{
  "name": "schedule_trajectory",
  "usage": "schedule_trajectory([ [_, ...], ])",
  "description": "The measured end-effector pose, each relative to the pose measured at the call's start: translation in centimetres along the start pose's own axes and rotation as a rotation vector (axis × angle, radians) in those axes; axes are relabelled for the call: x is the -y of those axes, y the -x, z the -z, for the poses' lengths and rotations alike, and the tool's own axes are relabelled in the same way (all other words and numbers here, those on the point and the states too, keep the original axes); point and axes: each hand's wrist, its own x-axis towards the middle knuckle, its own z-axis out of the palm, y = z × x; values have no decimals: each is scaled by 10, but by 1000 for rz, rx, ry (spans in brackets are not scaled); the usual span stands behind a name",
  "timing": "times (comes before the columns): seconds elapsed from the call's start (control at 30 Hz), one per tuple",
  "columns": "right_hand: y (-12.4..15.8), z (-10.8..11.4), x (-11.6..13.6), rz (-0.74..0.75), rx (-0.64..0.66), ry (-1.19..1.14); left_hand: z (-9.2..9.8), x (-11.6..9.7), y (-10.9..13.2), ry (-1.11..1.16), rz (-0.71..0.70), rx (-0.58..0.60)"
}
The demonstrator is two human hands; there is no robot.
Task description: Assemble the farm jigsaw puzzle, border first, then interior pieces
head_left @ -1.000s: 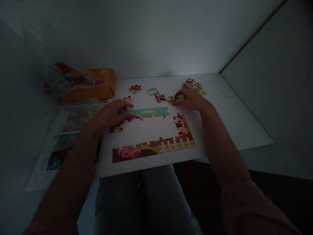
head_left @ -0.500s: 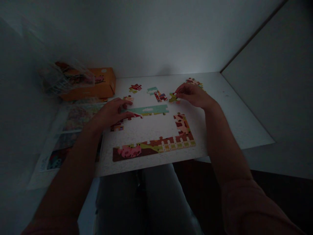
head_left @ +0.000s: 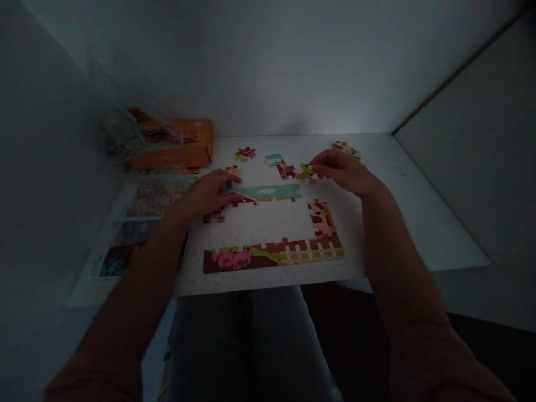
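Observation:
My right hand (head_left: 341,170) pinches a green jigsaw puzzle piece (head_left: 307,172) between thumb and fingertips, close beside a red-and-blue piece (head_left: 286,170). My left hand (head_left: 211,194) lies with thumb and fingers apart at the left end of a joined sky-blue strip (head_left: 268,192), covering part of it. Below that hand, a dark red piece (head_left: 214,215) is partly hidden. Several joined pieces form a bottom strip (head_left: 272,255) with a pink pig and white fence. A cow section (head_left: 321,219) rises from its right end.
Loose pieces include a red barn piece (head_left: 245,153), a pale blue piece (head_left: 273,159) and a group of pieces (head_left: 345,149) behind my right hand. An orange box (head_left: 196,142) with a clear plastic bag (head_left: 138,134) stands back left, above a printed sheet (head_left: 119,226).
The view has shifted, so the table appears further right. My right hand has turned the green piece slightly and brought it nearer the red-and-blue piece. My left hand stays at the sky-blue strip.

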Motion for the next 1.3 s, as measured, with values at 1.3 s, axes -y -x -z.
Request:
schedule_trajectory([
  [1.3, 14, -45, 39, 181, 300, 138, -10, -25, 1, -21, -59, 65],
])
